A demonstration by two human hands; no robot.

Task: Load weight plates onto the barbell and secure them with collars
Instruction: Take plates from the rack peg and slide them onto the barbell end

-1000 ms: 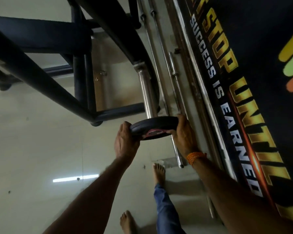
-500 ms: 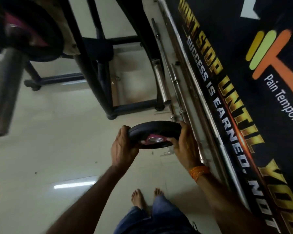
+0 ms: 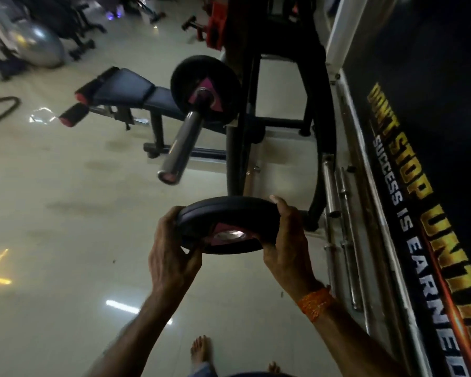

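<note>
Bare forearms, orange beaded wristband (image 3: 314, 304) on right wrist, bare feet, possibly blue jeans (image 3: 203, 370)

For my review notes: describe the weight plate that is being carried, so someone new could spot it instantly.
Start at the black wall banner with gold lettering on the right, then look left, below the barbell sleeve. The carried plate is the black disc with a pink hub, lying nearly flat between the left hand and right hand. The other plate stands upright on the bar.
</note>
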